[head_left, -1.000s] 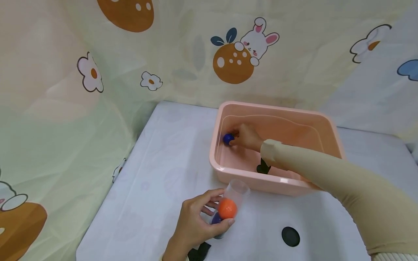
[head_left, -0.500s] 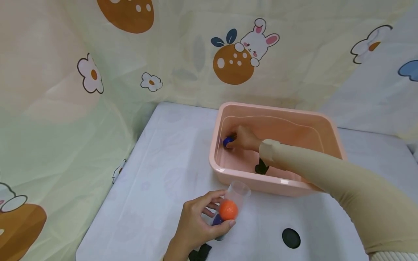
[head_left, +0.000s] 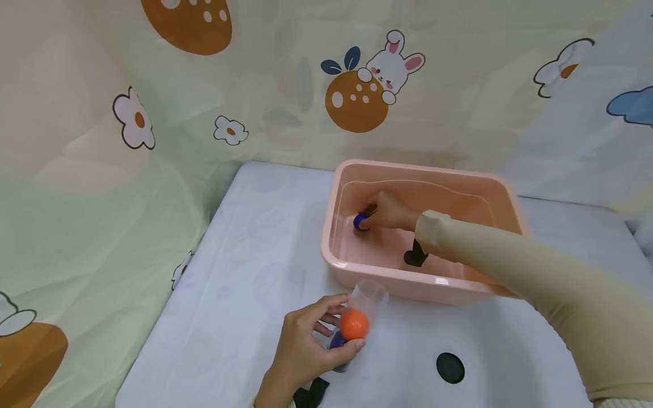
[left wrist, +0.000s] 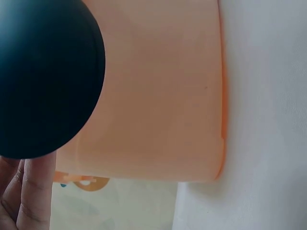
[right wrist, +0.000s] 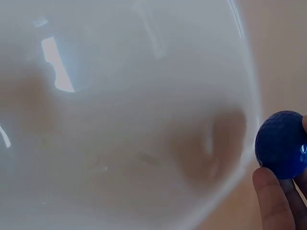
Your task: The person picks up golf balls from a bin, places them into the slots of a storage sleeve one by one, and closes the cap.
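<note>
My left hand (head_left: 306, 343) holds a clear, tube-like container (head_left: 371, 293), tilted, in front of the basin. Inside it sit an orange ball (head_left: 354, 324) and, lower down, a dark blue ball (head_left: 337, 340). In the left wrist view a dark round surface (left wrist: 48, 76), apparently the container's base, covers the upper left above my fingers (left wrist: 37, 191). My right hand (head_left: 391, 212) reaches into the pink basin (head_left: 408, 277) and pinches a blue dimpled golf ball (right wrist: 282, 143) near the left wall. The thumb and fingertips touch that ball; the palm is out of view.
A black round disc (head_left: 450, 368) lies on the white-covered table (head_left: 255, 249), right of the container. Behind the basin hangs a patterned cloth (head_left: 285, 85). Small black pieces show at each wrist. The basin's walls surround my right hand.
My right hand has shifted slightly right, away from the basin's left wall, with the blue golf ball in its fingers. The left hand keeps its hold on the container. The head view has turned slightly.
</note>
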Demonstrator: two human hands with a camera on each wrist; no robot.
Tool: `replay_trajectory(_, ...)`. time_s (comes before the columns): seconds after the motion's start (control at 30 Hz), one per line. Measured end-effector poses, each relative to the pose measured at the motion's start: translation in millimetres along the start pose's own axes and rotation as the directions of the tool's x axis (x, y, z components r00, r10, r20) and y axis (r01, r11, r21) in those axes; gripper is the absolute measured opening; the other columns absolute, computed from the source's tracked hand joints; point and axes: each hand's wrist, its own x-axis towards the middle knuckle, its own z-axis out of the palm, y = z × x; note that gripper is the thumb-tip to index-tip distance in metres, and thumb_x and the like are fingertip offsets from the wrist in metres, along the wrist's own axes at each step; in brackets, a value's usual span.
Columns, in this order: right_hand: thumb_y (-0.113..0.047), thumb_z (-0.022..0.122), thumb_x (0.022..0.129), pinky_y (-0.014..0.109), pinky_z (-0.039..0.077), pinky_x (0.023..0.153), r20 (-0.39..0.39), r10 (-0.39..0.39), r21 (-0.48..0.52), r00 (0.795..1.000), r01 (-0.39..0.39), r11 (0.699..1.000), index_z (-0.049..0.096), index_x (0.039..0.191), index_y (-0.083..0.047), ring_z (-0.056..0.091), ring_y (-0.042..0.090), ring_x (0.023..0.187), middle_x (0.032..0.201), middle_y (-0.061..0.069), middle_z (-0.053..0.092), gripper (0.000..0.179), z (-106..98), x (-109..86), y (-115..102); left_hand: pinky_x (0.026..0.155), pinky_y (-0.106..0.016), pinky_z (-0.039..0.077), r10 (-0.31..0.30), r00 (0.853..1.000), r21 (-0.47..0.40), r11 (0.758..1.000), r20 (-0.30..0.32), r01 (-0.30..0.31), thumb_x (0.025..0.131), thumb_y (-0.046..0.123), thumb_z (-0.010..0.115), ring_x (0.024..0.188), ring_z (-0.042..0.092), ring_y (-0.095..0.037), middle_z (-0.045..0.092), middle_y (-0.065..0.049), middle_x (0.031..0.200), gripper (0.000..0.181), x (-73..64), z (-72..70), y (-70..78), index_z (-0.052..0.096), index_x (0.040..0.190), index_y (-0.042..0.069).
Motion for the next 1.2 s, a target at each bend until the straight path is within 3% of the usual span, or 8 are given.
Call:
replay_trajectory(0.2, -0.011, 0.088, 0.091, 0.041, 0.064, 0.095, -0.006, 0.020, 0.033, 1.000, -0.019, 0.999, 0.079, 0.111, 0.007, 0.077, 0.032, 0.101, 0.104, 0.017, 0.081, 0.029, -7.0, -8.0, 1.0, 0.065, -0.020, 0.062, -0.026, 1.000, 0.007, 1.000, 0.007, 0.026, 0.080, 0.025, 0.096, 0.083, 0.075, -0.005, 0.082, -0.002, 0.102, 0.054, 0.1, 1.3, 2.2, 0.075, 0.128, 0.013)
replay_trajectory(0.5, -0.014, 0.087, 0.092, 0.037, 0.064, 0.093, 0.034, 0.058, 0.103, 0.998, -0.062, 0.993, 0.078, 0.106, 0.005, 0.076, 0.026, 0.097, 0.103, 0.015, 0.081, 0.025, -19.0, -18.1, -9.8, 0.063, -0.019, 0.062, -0.006, 1.000, 0.037, 0.999, -0.014, 0.006, 0.078, 0.024, 0.097, 0.081, 0.075, -0.005, 0.082, -0.002, 0.101, 0.054, -0.5, 2.1, 0.2, 0.075, 0.127, 0.012)
replay_trajectory(0.87, -0.013, 0.083, 0.097, 0.034, 0.063, 0.092, 0.062, 0.066, 0.168, 0.996, -0.076, 0.983, 0.077, 0.116, 0.006, 0.075, 0.029, 0.102, 0.109, 0.015, 0.080, 0.028, -29.6, -29.6, -18.8, 0.064, -0.020, 0.062, -0.029, 1.000, 0.036, 0.999, -0.013, 0.029, 0.078, 0.024, 0.096, 0.079, 0.075, -0.005, 0.082, -0.003, 0.100, 0.054, 0.5, 3.8, 4.3, 0.076, 0.126, 0.010)
replay_trajectory(1.2, -0.018, 0.079, 0.100, 0.046, 0.060, 0.102, 0.087, 0.075, 0.158, 0.993, -0.088, 0.983, 0.076, 0.122, 0.002, 0.071, 0.041, 0.113, 0.114, 0.013, 0.080, 0.030, -39.8, -49.3, -38.4, 0.063, -0.021, 0.062, -0.018, 1.000, 0.032, 0.999, -0.020, 0.019, 0.078, 0.022, 0.096, 0.081, 0.075, -0.006, 0.081, -0.005, 0.100, 0.053, 1.3, 5.3, 4.6, 0.076, 0.126, 0.010)
